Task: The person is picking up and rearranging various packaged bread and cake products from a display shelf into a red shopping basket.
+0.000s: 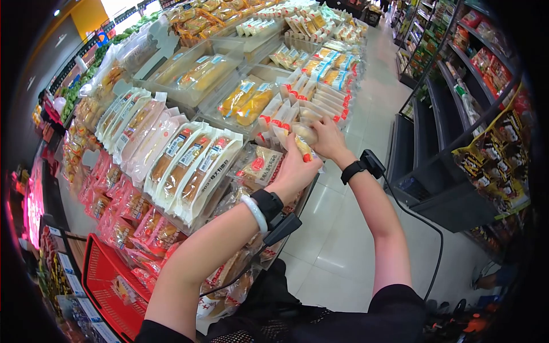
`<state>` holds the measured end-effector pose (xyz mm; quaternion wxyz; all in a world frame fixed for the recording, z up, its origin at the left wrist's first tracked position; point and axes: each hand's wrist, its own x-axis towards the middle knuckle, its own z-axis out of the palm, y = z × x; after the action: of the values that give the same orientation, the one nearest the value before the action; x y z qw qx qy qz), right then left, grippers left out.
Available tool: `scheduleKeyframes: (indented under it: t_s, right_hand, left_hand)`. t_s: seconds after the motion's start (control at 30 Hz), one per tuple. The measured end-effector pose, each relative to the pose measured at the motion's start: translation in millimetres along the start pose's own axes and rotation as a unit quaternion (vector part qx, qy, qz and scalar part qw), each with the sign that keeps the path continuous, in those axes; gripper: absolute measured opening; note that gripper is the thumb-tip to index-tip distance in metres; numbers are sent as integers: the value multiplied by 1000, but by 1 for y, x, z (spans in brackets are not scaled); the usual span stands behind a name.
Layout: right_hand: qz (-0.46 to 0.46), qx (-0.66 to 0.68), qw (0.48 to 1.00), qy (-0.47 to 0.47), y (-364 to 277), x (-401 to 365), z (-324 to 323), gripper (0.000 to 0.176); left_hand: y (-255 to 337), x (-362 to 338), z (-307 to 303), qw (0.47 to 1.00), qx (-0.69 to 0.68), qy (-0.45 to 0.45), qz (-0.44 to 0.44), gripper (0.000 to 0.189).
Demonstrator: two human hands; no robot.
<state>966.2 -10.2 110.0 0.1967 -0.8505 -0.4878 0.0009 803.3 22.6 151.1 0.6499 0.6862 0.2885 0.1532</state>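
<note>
My left hand (296, 170) is closed around a small clear-wrapped bread packet (303, 150) with yellow and red print. Close beside it, the fingers of my right hand (329, 140) are curled over a pale wrapped bun (306, 133), at the front corner of a row of similar packets. Both hands are above the right edge of the bread display. Just left of my left hand lies a clear bag with a cream and red label (260, 164). The fingertips are partly hidden by the packets.
Long bread packs in white wrappers (197, 166) stand in rows to the left. Clear plastic bins (197, 97) hold yellow loaves behind. A red shopping basket (106, 286) sits at lower left. Dark shelving (440, 137) lines the aisle's right side. A cable (437, 240) trails from my right wrist.
</note>
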Motion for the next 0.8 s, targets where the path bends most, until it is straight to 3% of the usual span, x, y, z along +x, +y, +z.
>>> scheduleKeyframes:
  t_s: [0.1, 0.17, 0.3, 0.37, 0.4, 0.5, 0.57, 0.6, 0.67, 0.73, 0.8]
  right_hand:
    - [-25, 23, 999, -20, 7, 5, 0, 57]
    - [-24, 26, 999, -36, 8, 5, -4, 55]
    - [-29, 39, 999, -24, 11, 6, -3, 50]
    - [-33, 200, 979, -17, 16, 2, 1, 45]
    - [-34, 200, 979, -21, 18, -2, 2, 45]
    - [-44, 274, 960, 39, 19, -23, 7, 40]
    - [13, 380, 920, 93, 17, -44, 12, 42]
    - [14, 381, 920, 92, 15, -55, 18, 42]
    - [-86, 272, 940, 186, 10, -73, 30, 51]
    - [-109, 251, 945, 180, 10, -79, 31, 55]
    - [-132, 230, 949, 172, 8, -81, 24, 59]
  left_hand:
    - [7, -2, 13, 1000, 3, -2, -11, 94]
    - [7, 0, 22, 995, 20, 6, -94, 104]
    - [-2, 18, 29, 994, 81, 4, -79, 111]
    - [-1, 23, 33, 977, 163, -35, -134, 113]
    - [-1, 25, 32, 977, 160, -34, -136, 113]
    - [-3, 28, 23, 980, 166, -28, -105, 115]
    - [-4, 27, 16, 987, 147, -2, -60, 115]
    - [-7, 27, 11, 987, 147, -3, -61, 115]
    - [-12, 25, 3, 998, 65, 0, 2, 114]
    - [-15, 23, 0, 993, 121, 0, 3, 112]
    - [-3, 15, -10, 978, 198, -47, -57, 109]
